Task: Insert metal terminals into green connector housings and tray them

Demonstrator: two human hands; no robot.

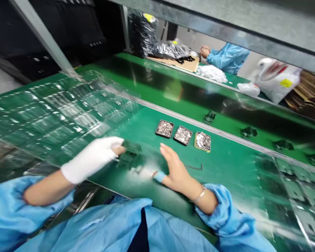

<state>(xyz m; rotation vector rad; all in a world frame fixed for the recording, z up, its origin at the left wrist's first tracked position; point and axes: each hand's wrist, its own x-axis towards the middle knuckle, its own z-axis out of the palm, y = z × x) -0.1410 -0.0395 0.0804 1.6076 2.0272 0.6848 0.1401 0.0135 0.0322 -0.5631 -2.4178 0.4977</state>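
Near the middle of the green counter (225,159), left hand (96,155), white-gloved, grasps a dark part (131,149) by its left side; part is blurred, detail unreadable. Right hand (177,171), bare, is released, fingers extended, just right of the part; blue tape (160,176) on the thumb. Whitish blur (144,173) at the thumb's end, cannot tell what. Hex key (197,168) lies just right of that hand. Farther off, three small trays of metal bits in a row: left tray (165,128), middle tray (183,135), right tray (203,141). Clear plastic trays (68,108) cover the left side; dark pieces (301,189) in a tray at right. Beyond the rail (183,119), more dark units (209,117) spaced along a green strip. Far side: co-worker's blue sleeve (222,57), white pile (212,73), white bag (277,78).
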